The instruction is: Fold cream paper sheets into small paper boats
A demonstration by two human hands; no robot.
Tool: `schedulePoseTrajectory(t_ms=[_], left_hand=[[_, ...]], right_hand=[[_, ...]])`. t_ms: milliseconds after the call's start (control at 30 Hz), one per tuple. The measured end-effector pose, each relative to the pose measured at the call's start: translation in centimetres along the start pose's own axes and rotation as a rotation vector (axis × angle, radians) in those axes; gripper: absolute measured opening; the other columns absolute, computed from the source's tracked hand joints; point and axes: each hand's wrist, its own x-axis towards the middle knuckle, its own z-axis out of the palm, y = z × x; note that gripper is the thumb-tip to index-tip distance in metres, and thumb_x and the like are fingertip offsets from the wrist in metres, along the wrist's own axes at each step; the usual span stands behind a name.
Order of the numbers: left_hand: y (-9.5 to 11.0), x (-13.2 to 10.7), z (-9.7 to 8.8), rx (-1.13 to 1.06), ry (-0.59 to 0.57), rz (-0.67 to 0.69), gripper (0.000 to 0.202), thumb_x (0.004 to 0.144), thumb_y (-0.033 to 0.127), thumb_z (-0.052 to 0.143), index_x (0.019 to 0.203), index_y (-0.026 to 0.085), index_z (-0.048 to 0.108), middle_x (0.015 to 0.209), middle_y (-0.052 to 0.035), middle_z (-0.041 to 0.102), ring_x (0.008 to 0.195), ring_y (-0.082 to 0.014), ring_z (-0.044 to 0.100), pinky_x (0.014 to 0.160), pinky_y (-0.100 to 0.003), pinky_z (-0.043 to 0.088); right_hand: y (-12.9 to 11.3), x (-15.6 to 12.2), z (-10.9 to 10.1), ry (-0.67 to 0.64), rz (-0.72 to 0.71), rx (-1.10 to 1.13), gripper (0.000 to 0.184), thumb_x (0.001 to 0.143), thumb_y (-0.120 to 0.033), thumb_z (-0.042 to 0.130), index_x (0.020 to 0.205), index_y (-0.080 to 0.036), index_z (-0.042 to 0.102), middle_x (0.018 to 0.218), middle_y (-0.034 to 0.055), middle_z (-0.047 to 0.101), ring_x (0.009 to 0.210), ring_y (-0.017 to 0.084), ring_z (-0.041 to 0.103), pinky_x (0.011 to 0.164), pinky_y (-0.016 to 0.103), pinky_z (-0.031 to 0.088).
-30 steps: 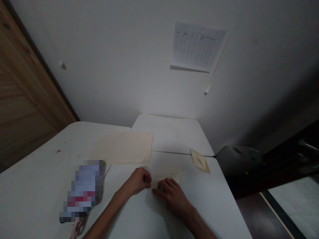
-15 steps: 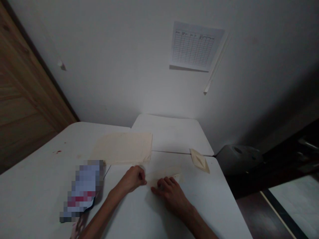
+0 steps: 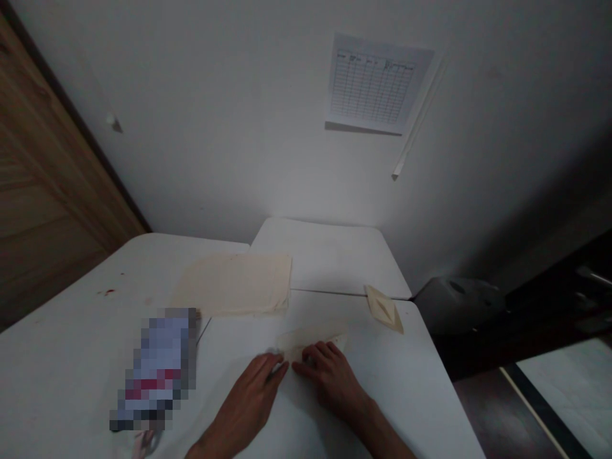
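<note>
A narrow folded strip of cream paper lies on the white table in front of me. My right hand rests flat on its near edge, fingers stretched out and pressing the paper down. My left hand lies beside it on the left, fingers extended, fingertips touching the strip's left end. A stack of cream paper sheets sits farther back on the left. A finished folded paper piece lies at the table's right edge.
A blurred-out object lies on the table at the left. A printed sheet hangs on the white wall. A wooden door stands at the left. Dark furniture stands at the right, past the table edge.
My left hand has opened from a fist, drawn back toward me and laid its fingers flat at the strip's left end. The right hand has stayed in place.
</note>
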Motion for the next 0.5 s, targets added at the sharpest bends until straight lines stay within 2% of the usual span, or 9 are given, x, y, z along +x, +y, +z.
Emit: schedulePoseTrajectory(t_ms=[167,300,500], left_hand=[[0.0,-0.6,1.4,0.216,0.018,0.076,0.049,0.082,0.001,0.038,0.127,0.017,0.051,0.128,-0.0112,0.058,0.116,-0.0263,0.055,0.094,-0.042,0.051],[0.3,-0.6,1.8,0.232,-0.002,0.067,0.055,0.08,-0.002,0.035,0.129,0.019,0.049,0.128,-0.008,0.059,0.117,-0.0226,0.056,0.095,-0.038,0.051],[1.1,-0.6,2.1,0.198,-0.061,0.037,0.055,0.079,0.0,0.036,0.131,0.014,0.047,0.131,-0.0116,0.056,0.122,-0.0241,0.051,0.099,-0.038,0.046]], right_hand=[[0.1,-0.2,0.5,0.029,0.02,0.052,0.028,0.088,-0.019,0.061,0.114,-0.03,0.059,0.107,0.0022,0.059,0.095,0.019,0.049,0.085,0.034,0.036],[0.2,-0.4,0.9,0.062,0.025,0.087,0.024,0.087,-0.017,0.062,0.108,-0.028,0.062,0.107,0.0018,0.059,0.096,0.019,0.049,0.087,0.034,0.036],[0.2,-0.9,1.6,0.122,0.052,0.144,0.024,0.084,-0.012,0.062,0.103,-0.027,0.064,0.105,0.0016,0.06,0.094,0.019,0.051,0.083,0.033,0.039]])
